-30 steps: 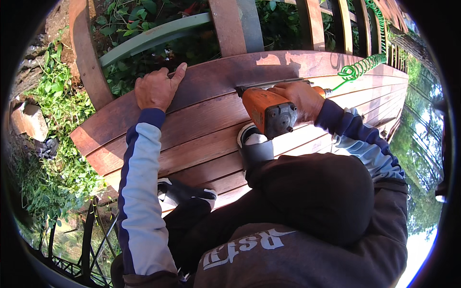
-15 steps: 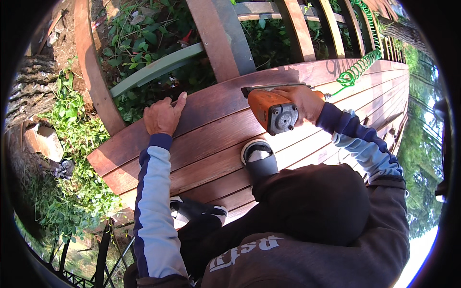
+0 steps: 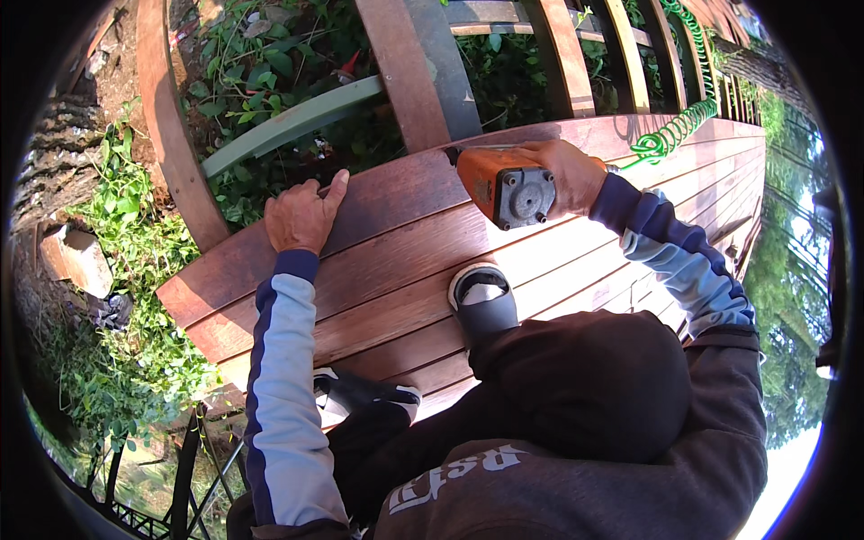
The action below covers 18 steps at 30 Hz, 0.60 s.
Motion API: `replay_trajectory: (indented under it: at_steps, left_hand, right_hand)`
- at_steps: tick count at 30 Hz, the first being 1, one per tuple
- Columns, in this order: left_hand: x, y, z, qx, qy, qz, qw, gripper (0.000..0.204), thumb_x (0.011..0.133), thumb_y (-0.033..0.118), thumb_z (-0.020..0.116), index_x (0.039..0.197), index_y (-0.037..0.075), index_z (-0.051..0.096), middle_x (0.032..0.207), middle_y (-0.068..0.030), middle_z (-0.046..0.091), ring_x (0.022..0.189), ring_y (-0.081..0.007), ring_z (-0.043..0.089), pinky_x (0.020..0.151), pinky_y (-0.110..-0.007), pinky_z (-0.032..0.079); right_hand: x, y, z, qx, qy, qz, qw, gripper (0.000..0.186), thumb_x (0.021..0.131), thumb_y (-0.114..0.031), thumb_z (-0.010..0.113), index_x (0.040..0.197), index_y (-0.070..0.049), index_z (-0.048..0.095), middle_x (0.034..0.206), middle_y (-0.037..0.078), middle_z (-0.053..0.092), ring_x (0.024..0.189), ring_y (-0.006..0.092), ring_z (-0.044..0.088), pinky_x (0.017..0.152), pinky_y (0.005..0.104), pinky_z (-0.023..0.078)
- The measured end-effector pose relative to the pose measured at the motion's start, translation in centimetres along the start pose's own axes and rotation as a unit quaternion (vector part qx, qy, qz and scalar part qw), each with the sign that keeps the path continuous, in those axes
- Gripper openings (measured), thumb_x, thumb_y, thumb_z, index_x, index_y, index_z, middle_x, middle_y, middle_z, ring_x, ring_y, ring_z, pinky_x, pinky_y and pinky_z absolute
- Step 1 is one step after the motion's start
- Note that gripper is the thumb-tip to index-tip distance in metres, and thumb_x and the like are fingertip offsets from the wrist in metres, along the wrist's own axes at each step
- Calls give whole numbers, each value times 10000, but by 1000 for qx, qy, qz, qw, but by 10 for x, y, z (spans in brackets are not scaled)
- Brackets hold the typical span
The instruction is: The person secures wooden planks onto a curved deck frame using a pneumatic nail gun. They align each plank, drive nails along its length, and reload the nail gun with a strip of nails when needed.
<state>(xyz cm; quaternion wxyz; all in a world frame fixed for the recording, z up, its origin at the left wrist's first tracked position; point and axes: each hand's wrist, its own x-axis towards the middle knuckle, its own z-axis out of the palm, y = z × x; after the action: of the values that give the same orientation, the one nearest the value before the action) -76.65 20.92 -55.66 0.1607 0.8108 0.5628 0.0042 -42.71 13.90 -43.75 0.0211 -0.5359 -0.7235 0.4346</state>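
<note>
My right hand (image 3: 573, 176) is closed around the handle of an orange and black nail gun (image 3: 484, 175). The gun's nose rests at the far edge of the outermost deck board (image 3: 393, 192), near a wooden post, and its round dark cap faces me. A green coiled air hose (image 3: 666, 138) runs from the handle's back end toward the far right. On the same board, to the left, lies my left hand (image 3: 300, 219), its fingers curled over the far edge and its thumb sticking out; the fingertips are hidden.
Reddish planks (image 3: 387, 281) run side by side beneath my sandalled feet (image 3: 483, 301). Beyond the edge stand upright timbers (image 3: 409, 81) and a greenish curved crosspiece (image 3: 297, 124) above leafy ground. Plants (image 3: 135, 234) and a tree trunk (image 3: 54, 171) lie to the left.
The nail gun has shifted slightly left and toward the far edge, tilting a little in my right hand. My left hand keeps its hold on the board.
</note>
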Motion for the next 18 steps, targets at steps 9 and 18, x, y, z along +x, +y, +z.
replay_trajectory:
  at_steps: [9, 18]
  left_hand:
    - [0, -1, 3, 7, 9, 4, 1000, 651, 857, 649, 473, 641, 62, 655, 642, -162, 645, 624, -321, 632, 619, -430, 458]
    - [0, -2, 5, 8, 30, 18, 999, 634, 850, 637, 508, 613, 63, 636, 609, -153, 631, 603, -313, 631, 597, -428, 463]
  right_hand:
    - [1, 5, -2, -5, 2, 10, 1000, 635, 480, -88, 802, 1087, -36, 621, 894, 183, 678, 811, 396, 640, 738, 403, 533]
    - [2, 3, -3, 10, 13, -5, 1000, 616, 465, -76, 800, 1054, -31, 624, 884, 179, 672, 809, 388, 643, 730, 403, 530]
